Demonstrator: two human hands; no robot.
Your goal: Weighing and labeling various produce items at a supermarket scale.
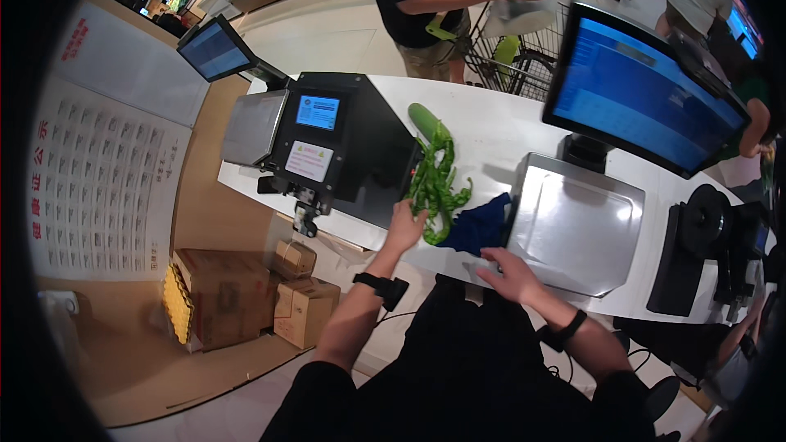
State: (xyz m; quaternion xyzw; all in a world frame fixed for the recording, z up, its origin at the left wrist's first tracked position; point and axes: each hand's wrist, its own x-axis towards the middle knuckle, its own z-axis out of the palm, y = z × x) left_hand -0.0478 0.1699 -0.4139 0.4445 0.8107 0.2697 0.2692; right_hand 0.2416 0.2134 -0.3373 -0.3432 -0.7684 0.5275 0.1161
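A heap of long, wrinkled green peppers (pixel 435 184) lies on the white counter (pixel 499 135). Just beyond it rests a smooth green gourd or cucumber (pixel 422 119), partly covered by the peppers. My left hand (pixel 404 227) is at the near left edge of the heap, its fingers curled against the peppers; whether a clear bag surrounds them I cannot tell. To the right, my right hand (pixel 512 276) hovers by the counter's front edge, fingers apart and holding nothing visible. Between the hands and the scale lies a crumpled dark blue cloth (pixel 475 227).
A steel-topped scale (pixel 577 225) with a blue-lit screen (pixel 639 86) stands right. On the left are a black machine (pixel 348 143) and a second scale (pixel 254 127). A person in black (pixel 417 12) stands across the counter beside a shopping cart (pixel 524 57). Cardboard boxes (pixel 225 295) sit below left.
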